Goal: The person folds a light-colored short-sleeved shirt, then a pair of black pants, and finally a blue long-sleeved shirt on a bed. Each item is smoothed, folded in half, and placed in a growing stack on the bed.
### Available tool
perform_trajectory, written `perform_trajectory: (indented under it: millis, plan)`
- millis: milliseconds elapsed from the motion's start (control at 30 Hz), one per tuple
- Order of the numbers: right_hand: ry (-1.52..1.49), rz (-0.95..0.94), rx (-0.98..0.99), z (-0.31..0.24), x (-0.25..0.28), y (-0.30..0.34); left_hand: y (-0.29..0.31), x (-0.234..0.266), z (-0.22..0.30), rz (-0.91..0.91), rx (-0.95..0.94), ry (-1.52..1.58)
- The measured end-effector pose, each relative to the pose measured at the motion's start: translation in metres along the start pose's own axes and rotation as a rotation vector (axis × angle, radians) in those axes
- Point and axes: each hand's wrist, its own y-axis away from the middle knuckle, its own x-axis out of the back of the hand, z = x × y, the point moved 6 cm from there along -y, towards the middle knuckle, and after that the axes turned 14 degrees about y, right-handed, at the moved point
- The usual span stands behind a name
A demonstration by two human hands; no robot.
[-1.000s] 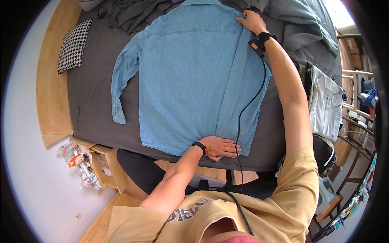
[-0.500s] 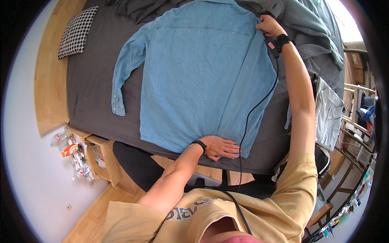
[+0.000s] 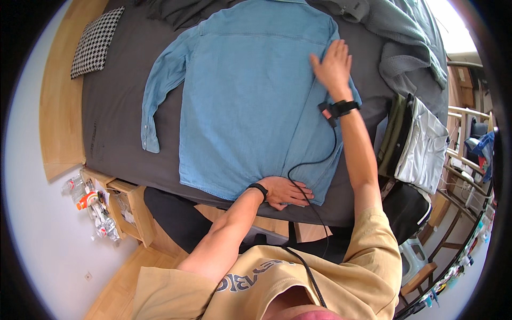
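Observation:
A light blue denim shirt lies back side up across the bed, its left sleeve bent out and down to the cuff. Its right side is folded inward in a long strip, and the right sleeve is largely hidden. My left hand rests flat on the hem near the bed's front edge, fingers spread. Over the folded edge below the right shoulder is my right hand, fingers stretched out and slightly blurred, holding nothing. A black cable runs from a small device at my right wrist down across the shirt.
The bed has a dark grey sheet. A houndstooth cushion lies far left, a grey knitted garment far right. Folded clothes are stacked at the right edge, near a black bag. A wooden cabinet stands front left.
My right hand has let go of the shirt's right shoulder edge and moved left and toward me, fingers now stretched. My left hand stays on the hem. The folded clothes show more fully.

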Motion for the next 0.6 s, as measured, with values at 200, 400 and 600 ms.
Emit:
perform_trajectory:
  millis: [200,400,600]
  plan:
    - [0.015,0.178,0.015,-0.009,-0.021,-0.015,-0.003,0.006,0.005,-0.007,0.024,-0.025]
    - [0.094,0.035,0.025,0.0,-0.049,-0.082,-0.003,0.011,0.011,0.012,0.037,-0.105]
    - [0.096,0.242,0.041,-0.022,-0.03,-0.081,0.0,0.009,0.009,0.05,0.014,-0.065]
